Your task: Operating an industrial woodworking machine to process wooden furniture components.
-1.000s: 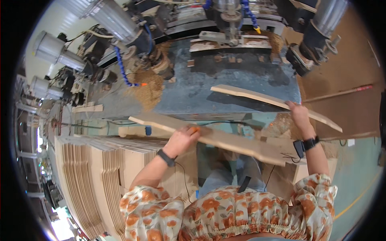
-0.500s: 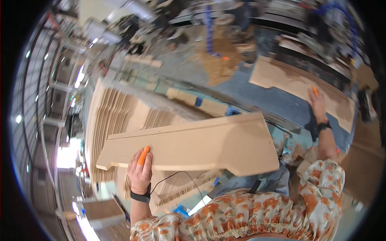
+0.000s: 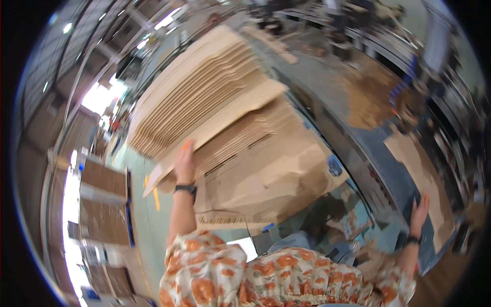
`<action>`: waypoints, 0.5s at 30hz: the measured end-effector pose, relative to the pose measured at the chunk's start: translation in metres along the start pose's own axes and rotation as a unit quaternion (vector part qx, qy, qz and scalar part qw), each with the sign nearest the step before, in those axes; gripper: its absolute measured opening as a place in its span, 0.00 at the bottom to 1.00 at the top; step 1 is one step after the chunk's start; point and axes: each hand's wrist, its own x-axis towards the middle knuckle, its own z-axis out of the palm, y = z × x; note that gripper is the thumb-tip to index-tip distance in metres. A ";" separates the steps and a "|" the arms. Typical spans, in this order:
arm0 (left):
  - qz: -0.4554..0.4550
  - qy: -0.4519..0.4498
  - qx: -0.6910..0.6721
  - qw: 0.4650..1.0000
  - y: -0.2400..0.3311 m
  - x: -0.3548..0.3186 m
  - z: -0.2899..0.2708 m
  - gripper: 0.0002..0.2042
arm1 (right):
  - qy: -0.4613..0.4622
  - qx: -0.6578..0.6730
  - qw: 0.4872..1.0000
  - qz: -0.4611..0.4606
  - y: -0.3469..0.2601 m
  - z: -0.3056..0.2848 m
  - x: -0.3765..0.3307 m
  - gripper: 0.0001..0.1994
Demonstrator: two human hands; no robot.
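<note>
My left hand (image 3: 185,166), an orange cover on one finger, grips the near edge of a long, light-brown board (image 3: 230,113) with a notched edge. This board lies tilted along the front of a stack of similar boards (image 3: 189,87). Far to the right, my right hand (image 3: 419,215) has its fingers apart at the edge of another notched board (image 3: 422,171), which lies on a dark grey machine bed (image 3: 381,148). One of its fingertips is orange too. Wristbands show on both wrists.
Brown cardboard (image 3: 266,179) lies in front of the stack. A sawdust pile (image 3: 371,97) sits on the machine bed, beside a blue coiled hose (image 3: 396,94). Wrapped brown stacks (image 3: 105,220) stand on the floor at left. A thin dark cable (image 3: 225,211) runs near my body.
The view has turned left. My left hand has carried its board from in front of me onto the stack. My right hand has shifted to its board's near edge.
</note>
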 end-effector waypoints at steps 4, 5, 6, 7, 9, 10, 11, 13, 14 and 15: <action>0.006 -0.050 -0.031 0.998 0.026 0.017 0.019 0.30 | 0.015 -0.009 1.000 0.025 0.064 -0.045 -0.098 0.21; 0.004 -0.053 -0.026 0.998 0.040 0.034 0.038 0.32 | 0.068 -0.042 0.996 0.028 0.148 -0.044 -0.144 0.21; -0.017 -0.059 -0.015 0.998 0.022 0.027 0.034 0.32 | 0.085 -0.063 0.994 -0.024 0.173 -0.052 -0.168 0.20; -0.021 -0.067 -0.011 0.997 0.017 0.026 0.032 0.34 | 0.083 -0.064 0.994 -0.033 0.171 -0.049 -0.160 0.20; -0.023 -0.077 -0.007 0.997 0.011 0.017 0.026 0.36 | 0.049 -0.068 0.996 -0.034 0.167 -0.043 -0.163 0.19; -0.051 -0.069 -0.004 0.996 0.020 0.022 0.022 0.36 | 0.037 -0.073 0.996 -0.024 0.163 -0.035 -0.170 0.18; -0.075 -0.061 -0.004 0.995 0.032 0.030 0.019 0.37 | 0.025 -0.079 0.997 -0.008 0.160 -0.028 -0.183 0.18; -0.044 -0.035 -0.072 0.996 0.096 0.048 0.011 0.37 | 0.001 -0.097 0.994 0.048 0.154 -0.017 -0.230 0.18; 0.009 0.016 -0.172 0.985 0.143 0.060 -0.002 0.36 | -0.011 -0.111 0.990 0.092 0.151 -0.017 -0.266 0.18; 0.065 0.061 -0.277 0.957 0.190 0.067 -0.015 0.35 | -0.025 -0.126 0.981 0.143 0.150 -0.022 -0.309 0.18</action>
